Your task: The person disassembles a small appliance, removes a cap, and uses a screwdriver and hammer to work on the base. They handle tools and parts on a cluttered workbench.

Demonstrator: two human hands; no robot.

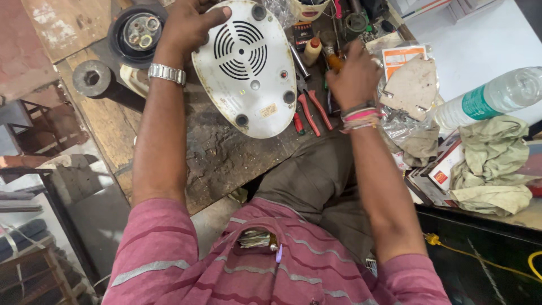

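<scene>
Black round part point(137, 31) at 10 o'clock on bench. Left hand point(186, 25), fingers spread, grips white appliance base point(245, 70), underside up, at 12. Red-handled pliers point(313, 113) just beside it. Right hand point(355, 76) at 1 o'clock, closed, apparently around an orange-handled tool point(334, 61); blurred.

The fingertips of the left hand point(189, 25) are being cut off by the top edge. The right hand point(354, 76) is being blurred, so its grasp on the orange-handled tool point(334, 60) cannot be told. The tool's tip is being hidden, and the plastic bottle point(497, 96) is being cropped at the right.
</scene>
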